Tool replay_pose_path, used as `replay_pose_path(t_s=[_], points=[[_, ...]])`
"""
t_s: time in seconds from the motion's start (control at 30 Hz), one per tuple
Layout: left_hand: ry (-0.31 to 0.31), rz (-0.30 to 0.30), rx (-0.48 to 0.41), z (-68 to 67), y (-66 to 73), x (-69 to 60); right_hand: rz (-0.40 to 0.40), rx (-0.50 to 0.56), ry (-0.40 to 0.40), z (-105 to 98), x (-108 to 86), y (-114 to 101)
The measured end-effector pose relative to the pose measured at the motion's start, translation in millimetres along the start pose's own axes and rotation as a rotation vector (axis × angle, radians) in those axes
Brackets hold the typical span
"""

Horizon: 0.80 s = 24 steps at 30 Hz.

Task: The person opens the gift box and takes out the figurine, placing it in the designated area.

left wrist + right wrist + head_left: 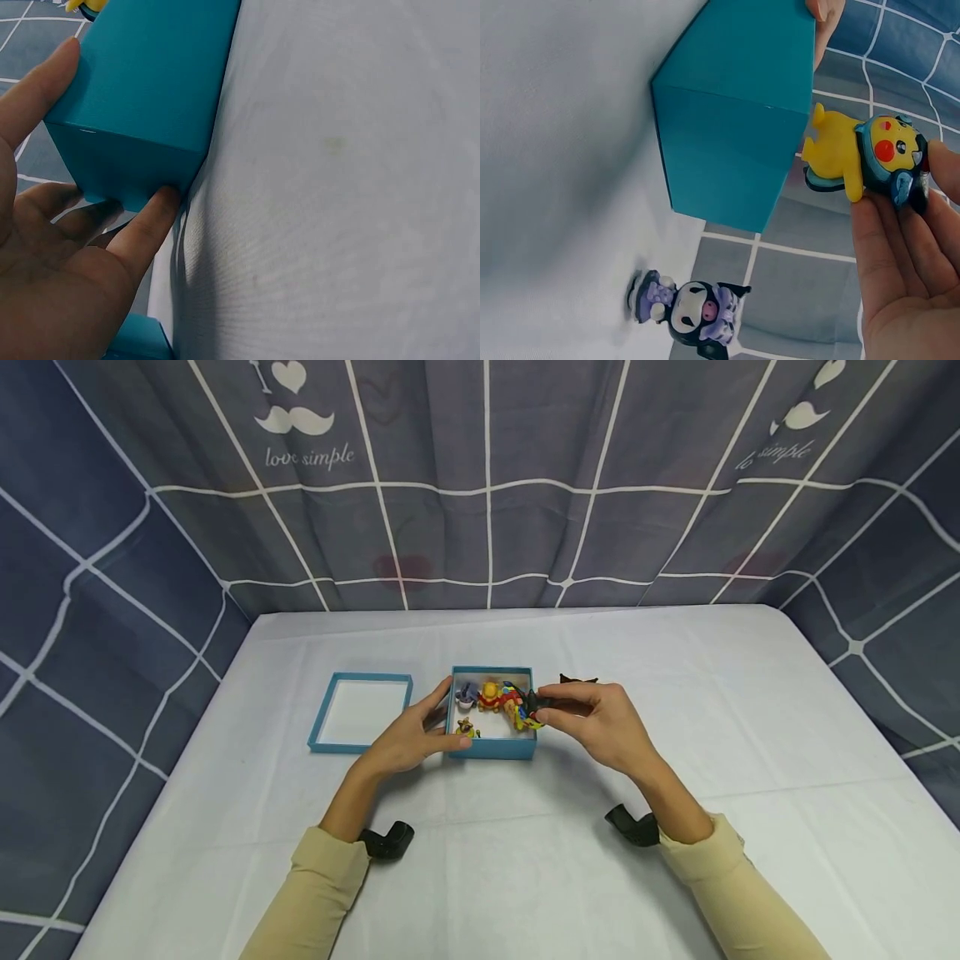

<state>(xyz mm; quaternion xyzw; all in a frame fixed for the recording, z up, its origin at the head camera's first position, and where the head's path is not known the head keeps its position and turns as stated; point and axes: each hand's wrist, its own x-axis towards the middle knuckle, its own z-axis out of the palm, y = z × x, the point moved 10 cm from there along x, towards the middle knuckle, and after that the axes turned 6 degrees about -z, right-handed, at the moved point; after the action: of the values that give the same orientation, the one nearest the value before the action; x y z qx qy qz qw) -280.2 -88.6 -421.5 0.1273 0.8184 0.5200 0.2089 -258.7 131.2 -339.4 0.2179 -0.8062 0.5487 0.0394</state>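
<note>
A blue box (pixel 491 749) with several small figures inside stands on the white table. My left hand (pixel 412 739) holds its left side, thumb at the near rim; in the left wrist view the left hand (pixel 82 255) has its fingers against the box's end (pixel 127 161). Pinched by the head in my right hand (pixel 911 255) is a yellow figure (pixel 836 154) with red cheeks and a dark and blue covering, beside the box's rim. In the head view the right hand (pixel 600 727) is at the box's right edge, partly hiding that figure.
Left of the box lies a blue-edged lid (pixel 360 712) with a white inside. A black, white and purple figure (pixel 697 311) stands on the table right of the box, mostly hidden behind my right hand in the head view. A grey checked curtain (pixel 450 543) hangs behind the table.
</note>
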Motion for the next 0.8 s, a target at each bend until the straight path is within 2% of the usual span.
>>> replay_pose_path(t_s=[0.33, 0.57, 0.8], points=[[0.006, 0.009, 0.006, 0.6, 0.9, -0.6, -0.005, -0.030, 0.064, -16, -6.6, -2], [0.006, 0.010, 0.003, 0.9, 0.6, 0.6, -0.028, -0.038, 0.068, -23, -12.6, -1], [0.007, 0.006, 0.007, -0.6, -2.2, 1.3, -0.010, -0.045, 0.065, -32, -18.5, 1]])
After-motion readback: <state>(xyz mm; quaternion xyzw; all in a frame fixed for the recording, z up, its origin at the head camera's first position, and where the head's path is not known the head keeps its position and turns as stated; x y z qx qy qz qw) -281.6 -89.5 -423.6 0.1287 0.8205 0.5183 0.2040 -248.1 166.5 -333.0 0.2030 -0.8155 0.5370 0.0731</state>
